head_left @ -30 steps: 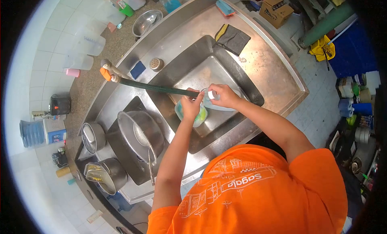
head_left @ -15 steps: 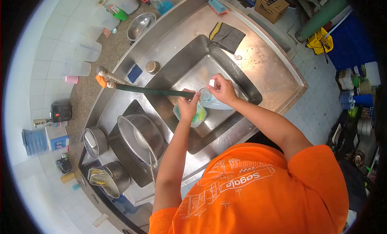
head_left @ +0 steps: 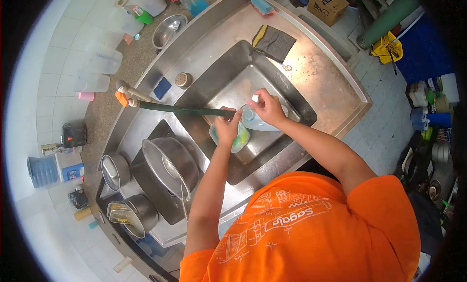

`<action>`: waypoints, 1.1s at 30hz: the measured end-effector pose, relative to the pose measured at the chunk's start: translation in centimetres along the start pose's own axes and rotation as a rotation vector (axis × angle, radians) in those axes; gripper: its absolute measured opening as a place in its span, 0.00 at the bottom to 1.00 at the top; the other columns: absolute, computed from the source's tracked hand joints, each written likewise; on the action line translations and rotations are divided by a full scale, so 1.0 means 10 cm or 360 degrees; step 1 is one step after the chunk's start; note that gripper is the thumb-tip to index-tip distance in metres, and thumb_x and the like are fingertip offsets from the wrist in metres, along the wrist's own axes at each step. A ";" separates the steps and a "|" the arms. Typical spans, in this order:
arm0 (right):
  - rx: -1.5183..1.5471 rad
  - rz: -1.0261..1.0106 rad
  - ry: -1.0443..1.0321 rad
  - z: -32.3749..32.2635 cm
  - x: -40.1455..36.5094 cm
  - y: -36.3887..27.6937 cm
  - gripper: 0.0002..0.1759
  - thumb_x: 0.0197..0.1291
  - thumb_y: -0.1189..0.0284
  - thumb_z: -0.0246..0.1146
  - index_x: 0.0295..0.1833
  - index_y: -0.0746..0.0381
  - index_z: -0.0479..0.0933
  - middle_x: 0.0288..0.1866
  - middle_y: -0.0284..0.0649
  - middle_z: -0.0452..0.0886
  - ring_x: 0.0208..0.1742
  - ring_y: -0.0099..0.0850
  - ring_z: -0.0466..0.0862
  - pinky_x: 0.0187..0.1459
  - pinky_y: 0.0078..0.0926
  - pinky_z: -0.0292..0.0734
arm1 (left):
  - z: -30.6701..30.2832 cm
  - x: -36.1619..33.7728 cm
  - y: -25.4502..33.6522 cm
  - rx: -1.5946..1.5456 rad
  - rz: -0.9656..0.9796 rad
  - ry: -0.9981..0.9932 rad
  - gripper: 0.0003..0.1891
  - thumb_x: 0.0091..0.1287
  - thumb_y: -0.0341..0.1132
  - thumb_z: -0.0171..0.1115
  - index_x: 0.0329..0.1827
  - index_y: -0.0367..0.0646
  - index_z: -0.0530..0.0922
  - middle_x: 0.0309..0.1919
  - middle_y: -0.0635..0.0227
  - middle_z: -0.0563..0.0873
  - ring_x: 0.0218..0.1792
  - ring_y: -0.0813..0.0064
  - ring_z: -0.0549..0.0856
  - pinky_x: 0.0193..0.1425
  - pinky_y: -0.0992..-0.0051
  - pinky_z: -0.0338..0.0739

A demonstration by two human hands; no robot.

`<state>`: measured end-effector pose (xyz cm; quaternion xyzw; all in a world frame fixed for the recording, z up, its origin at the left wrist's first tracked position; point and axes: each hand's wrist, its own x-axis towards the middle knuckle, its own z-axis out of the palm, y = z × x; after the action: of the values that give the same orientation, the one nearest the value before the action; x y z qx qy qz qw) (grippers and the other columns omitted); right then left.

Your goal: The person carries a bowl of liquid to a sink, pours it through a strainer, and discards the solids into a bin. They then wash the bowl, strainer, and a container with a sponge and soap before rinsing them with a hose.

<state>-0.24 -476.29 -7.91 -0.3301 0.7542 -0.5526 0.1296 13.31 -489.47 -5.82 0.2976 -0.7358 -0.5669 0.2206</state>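
My left hand (head_left: 226, 129) is closed round the free end of a dark green hose (head_left: 185, 109), which runs from the tap at the left. The hose end points at the mouth of a clear plastic bottle (head_left: 249, 115) in the right sink basin (head_left: 236, 158). Just above that mouth, the fingers of my right hand (head_left: 268, 109) pinch a small white cap (head_left: 255, 98). My right wrist partly covers the bottle's body. Under my left hand sits a translucent tub (head_left: 238, 142) with something green and yellow inside.
A large steel bowl (head_left: 160, 167) straddles the left basin, with steel pots (head_left: 116, 172) beside it. On the sink ledge are a blue scouring pad (head_left: 162, 88), a perforated-top shaker (head_left: 183, 80) and a dark cloth (head_left: 274, 44). A brush (head_left: 262, 6) lies at the far corner.
The view has shifted very slightly. Both hands, the hose and the bottle stay in nearly the same places.
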 end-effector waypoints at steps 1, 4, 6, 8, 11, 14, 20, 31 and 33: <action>0.0001 0.0000 0.0001 0.00 0.00 0.00 0.19 0.64 0.61 0.72 0.47 0.62 0.72 0.22 0.40 0.79 0.24 0.33 0.82 0.28 0.32 0.75 | 0.00 0.00 -0.02 -0.0109 -0.0008 -0.0015 0.09 0.65 0.26 0.73 0.36 0.36 0.78 0.30 0.66 0.87 0.35 0.80 0.86 0.41 0.77 0.79; 0.0041 -0.0020 0.0038 0.01 0.00 0.00 0.19 0.66 0.61 0.71 0.47 0.63 0.72 0.22 0.41 0.79 0.23 0.36 0.82 0.28 0.34 0.75 | -0.01 -0.01 -0.02 0.0008 0.0017 -0.0003 0.09 0.65 0.25 0.73 0.37 0.36 0.78 0.30 0.66 0.87 0.35 0.80 0.86 0.41 0.77 0.79; 0.0037 -0.0043 0.0041 0.02 0.00 0.01 0.19 0.66 0.61 0.70 0.47 0.63 0.72 0.21 0.42 0.78 0.23 0.38 0.82 0.28 0.36 0.74 | 0.00 -0.01 -0.02 -0.0031 0.0004 0.0001 0.09 0.65 0.25 0.73 0.37 0.36 0.79 0.31 0.66 0.87 0.35 0.80 0.86 0.41 0.77 0.79; 0.0031 -0.0031 0.0029 0.03 0.00 0.04 0.19 0.66 0.61 0.70 0.47 0.63 0.72 0.20 0.42 0.78 0.22 0.37 0.82 0.27 0.36 0.74 | 0.00 0.00 -0.03 -0.0068 -0.0008 0.0007 0.09 0.64 0.25 0.73 0.37 0.36 0.79 0.31 0.65 0.87 0.35 0.80 0.86 0.41 0.77 0.79; 0.0012 -0.0022 0.0009 0.03 0.00 0.05 0.19 0.67 0.60 0.70 0.47 0.63 0.72 0.19 0.41 0.77 0.21 0.36 0.81 0.27 0.35 0.73 | -0.02 -0.01 0.07 0.0053 -0.0031 0.0012 0.09 0.64 0.26 0.74 0.37 0.36 0.79 0.31 0.65 0.87 0.35 0.80 0.86 0.41 0.77 0.79; 0.0004 -0.0020 0.0004 0.02 -0.01 0.02 0.20 0.67 0.60 0.70 0.47 0.64 0.72 0.19 0.40 0.77 0.20 0.35 0.79 0.26 0.34 0.72 | -0.01 -0.01 0.11 0.0099 -0.0035 0.0020 0.09 0.64 0.26 0.74 0.37 0.36 0.79 0.31 0.66 0.87 0.34 0.80 0.85 0.41 0.77 0.78; 0.0033 -0.0016 -0.0013 0.03 0.00 0.02 0.19 0.66 0.61 0.70 0.47 0.64 0.72 0.18 0.39 0.76 0.19 0.34 0.78 0.26 0.33 0.72 | 0.00 0.01 -0.03 -0.0030 -0.0040 0.0024 0.10 0.64 0.27 0.75 0.36 0.36 0.79 0.31 0.65 0.87 0.34 0.80 0.84 0.40 0.77 0.78; -0.0104 -0.0560 -0.0632 -0.09 -0.04 0.07 0.20 0.55 0.70 0.73 0.52 0.61 0.75 0.44 0.45 0.81 0.47 0.46 0.83 0.48 0.42 0.79 | 0.00 0.01 -0.11 -0.0052 0.0014 0.0046 0.10 0.63 0.27 0.75 0.36 0.37 0.79 0.30 0.69 0.85 0.33 0.81 0.82 0.39 0.77 0.76; -0.0146 -0.0605 -0.0657 -0.08 -0.03 0.09 0.20 0.55 0.70 0.73 0.52 0.61 0.76 0.48 0.46 0.81 0.51 0.49 0.82 0.53 0.43 0.79 | 0.00 0.00 -0.15 -0.0081 0.0013 0.0041 0.09 0.64 0.27 0.75 0.36 0.37 0.79 0.30 0.68 0.85 0.33 0.81 0.82 0.39 0.77 0.76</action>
<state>-0.75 -475.34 -8.57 -0.5767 0.6606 -0.4534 0.1594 13.58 -489.75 -7.32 0.2961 -0.7195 -0.5805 0.2400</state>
